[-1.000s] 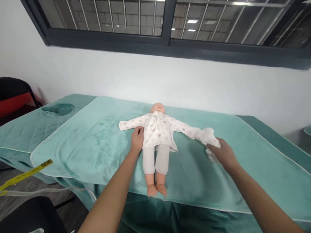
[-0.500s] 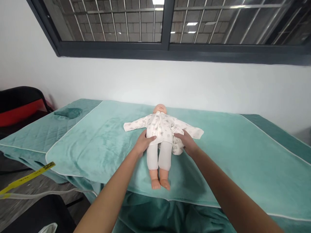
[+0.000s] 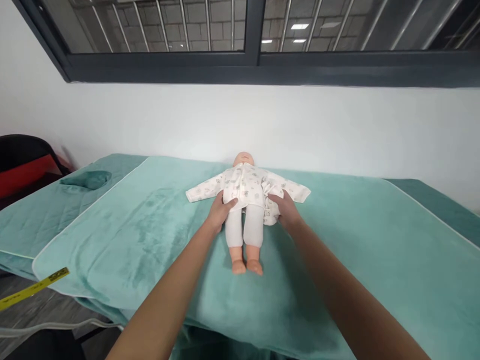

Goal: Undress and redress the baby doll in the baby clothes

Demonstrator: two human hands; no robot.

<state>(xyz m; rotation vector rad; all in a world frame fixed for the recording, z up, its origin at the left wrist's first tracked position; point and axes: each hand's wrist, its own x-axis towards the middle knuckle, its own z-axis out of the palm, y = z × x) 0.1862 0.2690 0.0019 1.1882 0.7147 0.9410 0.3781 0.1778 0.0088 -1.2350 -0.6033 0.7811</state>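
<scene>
A baby doll [image 3: 253, 225] lies on its back on a green plush bed cover [image 3: 161, 240], head toward the wall and bare feet toward me. It wears white leggings and a white printed shirt [image 3: 243, 182], with both sleeves spread out sideways. My left hand [image 3: 220, 210] grips the doll at its waist, thumb on the shirt front and fingers partly hidden at the side. On the other side, my right hand [image 3: 287, 211] is closed on a loose, bunched part of the shirt beside the hip; its fingertips are partly hidden in the cloth.
Behind the bed rise a white wall [image 3: 168, 120] and a dark window frame [image 3: 161, 67]. At left are a bed opening [image 3: 86, 180], a black and red chair [image 3: 28, 170], a yellow tape strip [image 3: 35, 289] and a pale cable [image 3: 48, 327].
The doll has shifted away from the bed's front edge toward the wall, both hands moving with it. My view has also shifted slightly. Both hands keep their holds.
</scene>
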